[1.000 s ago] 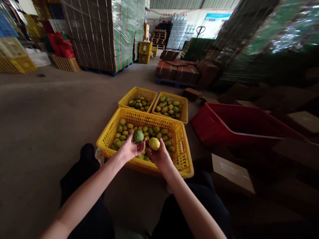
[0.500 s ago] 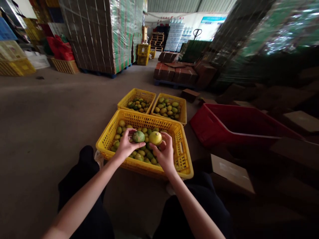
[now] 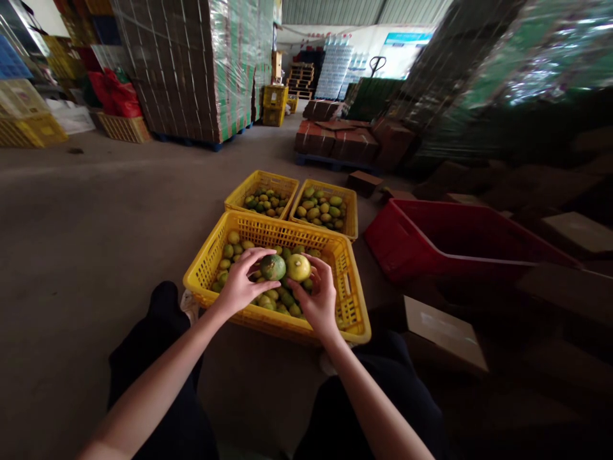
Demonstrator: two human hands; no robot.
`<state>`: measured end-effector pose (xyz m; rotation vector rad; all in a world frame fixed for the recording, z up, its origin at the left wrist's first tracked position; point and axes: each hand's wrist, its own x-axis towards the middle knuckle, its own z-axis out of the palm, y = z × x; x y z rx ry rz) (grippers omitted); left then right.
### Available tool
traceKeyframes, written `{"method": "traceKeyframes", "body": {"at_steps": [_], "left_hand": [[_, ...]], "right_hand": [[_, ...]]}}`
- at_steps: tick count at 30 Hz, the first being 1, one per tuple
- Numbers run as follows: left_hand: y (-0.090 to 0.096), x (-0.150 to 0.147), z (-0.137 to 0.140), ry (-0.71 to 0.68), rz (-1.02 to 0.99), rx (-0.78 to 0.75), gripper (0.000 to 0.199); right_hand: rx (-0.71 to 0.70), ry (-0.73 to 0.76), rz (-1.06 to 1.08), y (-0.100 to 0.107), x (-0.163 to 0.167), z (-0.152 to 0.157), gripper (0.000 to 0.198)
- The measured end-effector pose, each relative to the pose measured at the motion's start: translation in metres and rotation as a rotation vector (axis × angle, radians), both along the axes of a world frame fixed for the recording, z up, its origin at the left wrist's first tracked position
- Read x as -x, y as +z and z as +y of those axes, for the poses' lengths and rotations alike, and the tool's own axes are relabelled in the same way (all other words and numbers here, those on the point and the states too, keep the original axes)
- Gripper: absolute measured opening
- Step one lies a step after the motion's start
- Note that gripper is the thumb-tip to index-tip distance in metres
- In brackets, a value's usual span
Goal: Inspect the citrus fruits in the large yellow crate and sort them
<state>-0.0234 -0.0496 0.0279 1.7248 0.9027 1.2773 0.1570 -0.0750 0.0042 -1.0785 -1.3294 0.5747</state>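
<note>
My left hand (image 3: 243, 281) has its thumb and fingers closed around a green lemon (image 3: 272, 267) with pale patches on its skin. In my right hand (image 3: 318, 295) is a yellow lemon (image 3: 298, 268), its end turned up towards me. The two fruits are side by side, almost touching, above a large yellow plastic crate (image 3: 355, 300). Many green and yellow lemons (image 3: 269, 298) lie in that crate, partly hidden under my hands.
Behind stand two smaller yellow crates, a left one (image 3: 232, 197) and a right one (image 3: 353, 217), both holding fruit. To the right are a red plastic bin (image 3: 397, 246) and a cardboard box (image 3: 445, 332). Wrapped pallet stacks (image 3: 191, 70) rise further back.
The green lemon has turned in my left hand and moved slightly right, closer to the yellow one. My right hand keeps its lemon in nearly the same place.
</note>
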Motion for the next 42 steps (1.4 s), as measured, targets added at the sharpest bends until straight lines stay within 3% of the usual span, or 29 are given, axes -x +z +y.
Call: {"method": "traceKeyframes", "body": {"at_steps": [6, 16, 24, 37, 42], "left_hand": [[0.008, 0.000, -0.002, -0.016, -0.134, 0.176, 0.054], [0.011, 0.002, 0.002, -0.046, -0.334, 0.313, 0.050], [0.006, 0.009, 0.007, -0.071, -0.464, 0.521, 0.041], [0.007, 0.008, 0.009, -0.095, -0.519, 0.600, 0.040], [0.005, 0.005, 0.009, -0.025, -0.452, 0.601, 0.041]], "right_hand": [[0.019, 0.074, 0.108, 0.001, 0.000, 0.000, 0.050], [0.268, 0.227, 0.313, 0.013, -0.008, 0.000, 0.063], [0.386, 0.264, 0.438, 0.016, -0.011, 0.002, 0.048], [0.497, 0.251, 0.617, 0.009, -0.015, 0.004, 0.059], [0.546, 0.267, 0.600, 0.009, -0.012, 0.004, 0.060]]}}
